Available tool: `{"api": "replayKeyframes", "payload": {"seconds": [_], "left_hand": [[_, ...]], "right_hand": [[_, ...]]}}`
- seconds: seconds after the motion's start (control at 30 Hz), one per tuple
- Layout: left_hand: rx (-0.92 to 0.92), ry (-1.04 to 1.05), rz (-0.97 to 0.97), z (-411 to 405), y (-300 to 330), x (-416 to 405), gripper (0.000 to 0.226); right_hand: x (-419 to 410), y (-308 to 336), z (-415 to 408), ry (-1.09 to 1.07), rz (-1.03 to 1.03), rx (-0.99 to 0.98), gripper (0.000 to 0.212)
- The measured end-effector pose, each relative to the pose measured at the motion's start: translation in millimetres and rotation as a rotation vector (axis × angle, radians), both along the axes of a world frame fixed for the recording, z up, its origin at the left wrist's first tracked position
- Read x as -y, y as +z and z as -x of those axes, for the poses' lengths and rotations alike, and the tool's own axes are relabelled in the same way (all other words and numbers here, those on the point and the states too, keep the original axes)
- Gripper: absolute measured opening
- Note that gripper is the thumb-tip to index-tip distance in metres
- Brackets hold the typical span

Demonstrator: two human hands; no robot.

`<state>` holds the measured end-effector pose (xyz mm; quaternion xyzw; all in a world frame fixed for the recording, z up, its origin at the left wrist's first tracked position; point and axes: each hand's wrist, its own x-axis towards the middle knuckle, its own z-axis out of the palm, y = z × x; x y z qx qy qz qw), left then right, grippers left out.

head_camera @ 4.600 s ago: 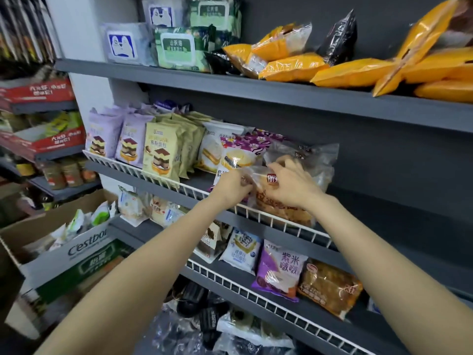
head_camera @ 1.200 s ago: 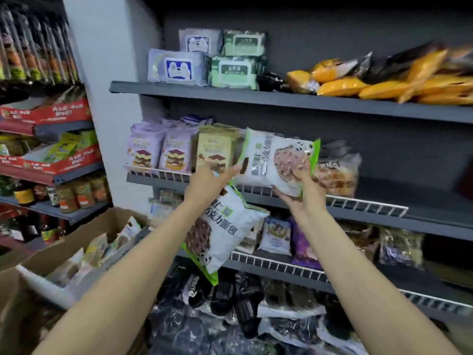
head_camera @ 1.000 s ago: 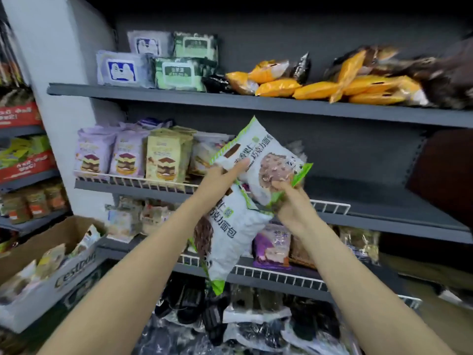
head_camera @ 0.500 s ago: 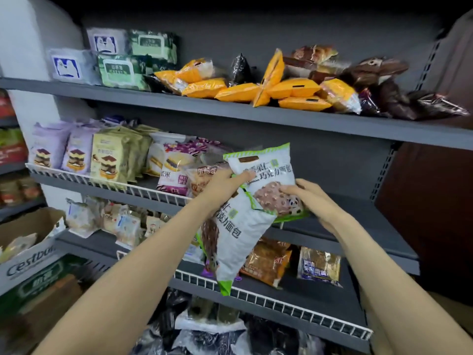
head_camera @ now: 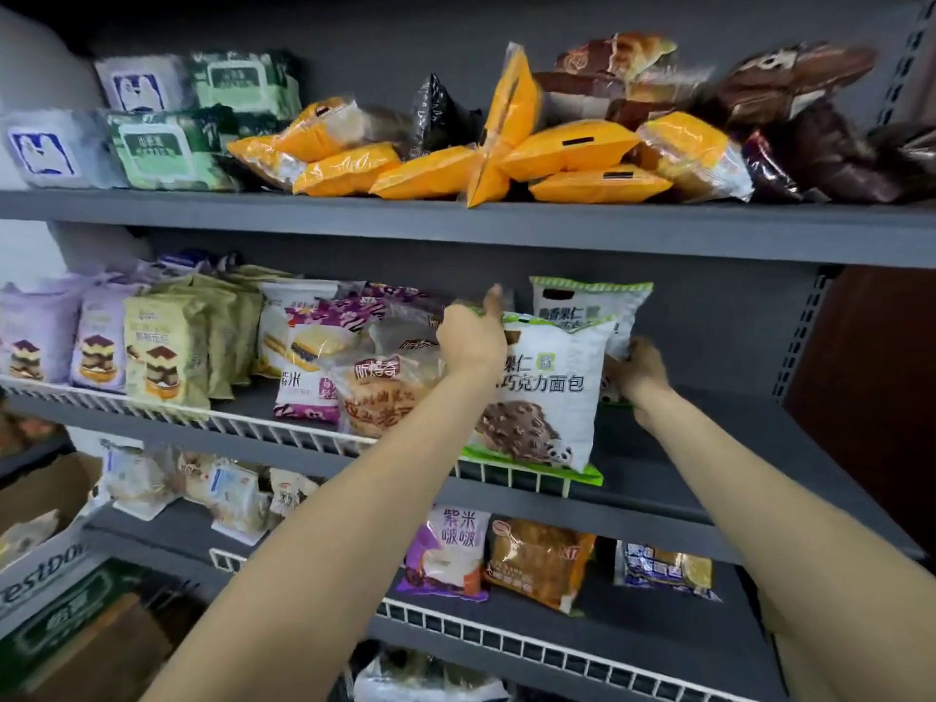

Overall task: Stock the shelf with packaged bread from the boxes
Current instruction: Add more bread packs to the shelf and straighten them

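Observation:
Two white-and-green chocolate bread packs stand on the middle shelf, right of the other packs. The front pack rests on the white wire rail, and my left hand grips its upper left edge. The rear pack stands behind it against the back wall. My right hand holds the rear pack's lower right side. A clear bag of brown bread sits just left of my left hand.
Orange and dark bread packs crowd the top shelf. Purple and olive cake packs fill the middle shelf's left. The lower shelf holds a purple pack and brown bread. A cardboard box stands at the lower left.
Both packs have gone from being held in the air in front of the shelf to standing on the middle shelf, one behind the other. The view has shifted right and closer.

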<state>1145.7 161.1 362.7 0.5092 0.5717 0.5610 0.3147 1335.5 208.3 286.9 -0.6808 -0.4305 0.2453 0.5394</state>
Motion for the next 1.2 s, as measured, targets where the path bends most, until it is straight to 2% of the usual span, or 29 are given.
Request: {"api": "replayKeyframes", "payload": {"seconds": [0.13, 0.2, 0.33, 0.37, 0.43, 0.53, 0.57, 0.63, 0.67, 0.7, 0.73, 0.77, 0.83, 0.9, 0.97, 1.03, 1.1, 1.2], "left_hand": [[0.008, 0.056, 0.006, -8, -8, -17, 0.053], [0.007, 0.076, 0.011, -11, -12, -23, 0.053], [-0.021, 0.113, 0.022, -16, -20, -31, 0.054], [-0.026, 0.118, 0.026, -18, -21, -32, 0.053], [-0.038, 0.118, 0.03, -21, -22, -33, 0.052], [-0.072, 0.127, 0.031, -29, -18, -36, 0.053], [-0.092, 0.123, 0.046, -33, -17, -37, 0.054], [-0.124, 0.138, 0.094, -40, -13, -41, 0.056], [-0.11, 0.143, 0.102, -43, -12, -43, 0.056], [-0.078, 0.139, 0.104, -46, -11, -44, 0.054], [-0.043, 0.129, 0.097, -50, -10, -46, 0.053], [-0.01, 0.115, 0.081, -52, -10, -46, 0.052], [-0.006, 0.068, 0.017, -56, -9, -47, 0.053], [-0.19, 0.027, -0.096, -55, -11, -46, 0.056], [-0.537, -0.024, -0.199, -50, -18, -51, 0.054], [-0.827, -0.127, -0.179, -49, -26, -60, 0.06], [-0.97, -0.238, -0.075, -51, -35, -67, 0.064], [-0.981, -0.371, 0.053, -52, -48, -78, 0.066]], "right_hand": [[-29, -5, 3, 0.047, -0.023, 0.04, 0.027], [-51, -12, 2, 0.067, 0.034, 0.057, 0.021], [-120, -54, -31, 0.275, 0.245, 0.36, 0.053], [-158, -82, -54, 0.31, 0.266, 0.461, 0.059], [-167, -89, -65, 0.371, 0.25, 0.516, 0.064], [-74, -32, -28, 0.238, 0.098, 0.302, 0.055], [-48, -21, -25, 0.25, -0.013, 0.104, 0.047], [8, 2, -17, 0.503, -0.156, -0.358, 0.042], [28, 8, -14, 0.651, -0.169, -0.458, 0.045], [37, 8, -14, 0.739, -0.168, -0.433, 0.047], [41, 5, -13, 0.749, -0.167, -0.308, 0.048], [40, 3, -11, 0.717, -0.181, -0.183, 0.049], [31, 2, -3, 0.505, -0.24, -0.051, 0.048], [15, 1, 0, 0.327, -0.276, -0.028, 0.047], [-4, -2, 2, 0.237, -0.25, -0.016, 0.051], [-21, -2, 7, 0.231, -0.196, -0.045, 0.055], [-33, -2, 17, 0.259, -0.141, -0.043, 0.059], [-48, -7, 27, 0.233, -0.02, 0.169, 0.072]]}}
